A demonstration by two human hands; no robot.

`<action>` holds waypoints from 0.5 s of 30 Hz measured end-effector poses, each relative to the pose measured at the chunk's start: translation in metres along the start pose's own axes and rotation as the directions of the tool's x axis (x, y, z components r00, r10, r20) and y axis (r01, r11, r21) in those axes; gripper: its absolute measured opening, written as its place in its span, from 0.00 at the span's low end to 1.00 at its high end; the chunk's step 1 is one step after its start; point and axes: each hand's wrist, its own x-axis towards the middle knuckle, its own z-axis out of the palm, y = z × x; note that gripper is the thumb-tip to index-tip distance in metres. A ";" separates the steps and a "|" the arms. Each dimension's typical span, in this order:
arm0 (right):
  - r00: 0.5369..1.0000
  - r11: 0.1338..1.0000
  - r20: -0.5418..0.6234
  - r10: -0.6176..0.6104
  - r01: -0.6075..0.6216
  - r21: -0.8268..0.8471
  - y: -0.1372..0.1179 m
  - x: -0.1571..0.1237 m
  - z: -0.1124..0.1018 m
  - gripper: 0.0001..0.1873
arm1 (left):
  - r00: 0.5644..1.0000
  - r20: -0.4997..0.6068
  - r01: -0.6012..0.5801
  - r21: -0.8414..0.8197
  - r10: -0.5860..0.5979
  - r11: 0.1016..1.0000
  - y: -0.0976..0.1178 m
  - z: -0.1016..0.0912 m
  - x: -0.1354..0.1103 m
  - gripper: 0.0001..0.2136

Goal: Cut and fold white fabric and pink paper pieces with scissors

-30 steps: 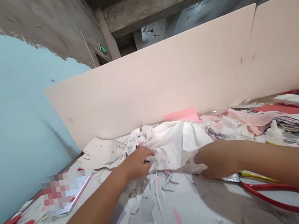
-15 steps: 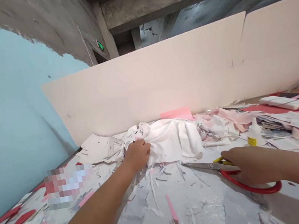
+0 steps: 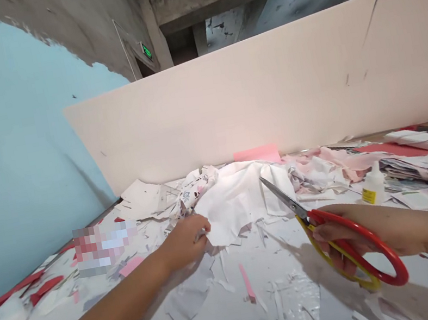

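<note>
My right hand (image 3: 336, 240) holds scissors (image 3: 294, 206) by their red and yellow handles, with the blades closed and pointing up and left over the white cloth. The scissors look raised, casting a shadow on the table. My left hand (image 3: 186, 239) is curled at the near left edge of the white cloth (image 3: 232, 195). A pale bit shows between its fingers, but I cannot make out what it is. Just beyond that hand lies a crumpled patterned cloth (image 3: 194, 191). Paper scraps and a pink strip (image 3: 247, 284) are scattered between my hands.
A small glue bottle with a yellow label (image 3: 371, 184) stands beyond my right wrist. At the far right are a white power strip (image 3: 426, 139) and stacked paper. A pale upright board (image 3: 229, 107) borders the back; a blue wall (image 3: 6, 136) is at left.
My right hand has lifted the scissors off the table and turned them upward, closing the slightly parted handles into view. My left hand has drawn back toward me from the cloth's middle edge.
</note>
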 end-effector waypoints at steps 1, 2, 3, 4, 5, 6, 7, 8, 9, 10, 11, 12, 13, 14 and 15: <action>1.000 0.998 -0.006 0.003 -0.003 0.061 -0.001 0.002 0.002 0.12 | 0.998 0.025 -0.054 0.082 0.052 0.995 0.001 0.001 -0.006 0.08; 1.000 0.993 -0.023 0.009 -0.006 0.118 -0.002 0.004 0.004 0.12 | 0.996 0.040 -0.086 0.153 0.081 0.984 0.002 0.002 -0.010 0.09; 0.999 0.984 -0.050 0.020 -0.010 0.177 -0.003 0.007 0.005 0.13 | 0.995 0.038 -0.095 0.211 0.089 0.973 0.004 0.003 -0.013 0.09; 0.996 0.973 -0.080 0.036 -0.017 0.232 -0.005 0.010 0.007 0.15 | 0.997 0.022 -0.084 0.252 0.081 0.964 0.006 0.003 -0.014 0.10; 0.993 0.960 -0.105 0.058 -0.026 0.279 -0.007 0.012 0.008 0.16 | 0.998 -0.007 -0.060 0.279 0.064 0.958 0.008 0.004 -0.013 0.10; 0.989 0.949 -0.123 0.084 -0.041 0.313 -0.010 0.014 0.009 0.18 | 0.998 -0.035 -0.034 0.294 0.047 0.955 0.010 0.004 -0.012 0.11; 0.985 0.943 -0.136 0.104 -0.055 0.327 -0.013 0.015 0.011 0.19 | 0.998 -0.054 -0.014 0.300 0.031 0.954 0.013 0.004 -0.009 0.11; 0.983 0.946 -0.143 0.115 -0.064 0.319 -0.016 0.016 0.012 0.20 | 0.998 -0.058 0.001 0.297 0.017 0.955 0.016 0.004 -0.006 0.11; 0.982 0.954 -0.149 0.119 -0.072 0.291 -0.018 0.016 0.013 0.20 | 0.999 -0.051 0.013 0.284 0.001 0.959 0.019 0.005 -0.003 0.11; 0.980 0.965 -0.152 0.127 -0.086 0.249 -0.021 0.015 0.015 0.21 | 0.999 -0.035 0.024 0.262 -0.015 0.965 0.022 0.007 0.000 0.11; 0.979 0.976 -0.156 0.133 -0.101 0.194 -0.023 0.014 0.016 0.23 | 0.999 -0.014 0.032 0.233 -0.029 0.972 0.024 0.009 0.002 0.12; 0.978 0.984 -0.161 0.135 -0.114 0.134 -0.025 0.012 0.017 0.24 | 0.999 0.013 0.030 0.203 -0.034 0.979 0.025 0.013 0.003 0.12; 0.977 0.989 -0.162 0.135 -0.124 0.079 -0.027 0.010 0.018 0.25 | 0.999 0.039 0.020 0.179 -0.027 0.984 0.026 0.016 0.004 0.12; 0.978 0.990 -0.153 0.138 -0.134 0.038 -0.028 0.008 0.019 0.27 | 0.998 0.061 0.002 0.164 -0.012 0.986 0.025 0.019 0.003 0.12; 0.981 0.990 -0.136 0.137 -0.137 0.016 -0.030 0.007 0.020 0.28 | 0.997 0.078 -0.016 0.160 0.003 0.987 0.025 0.022 0.003 0.12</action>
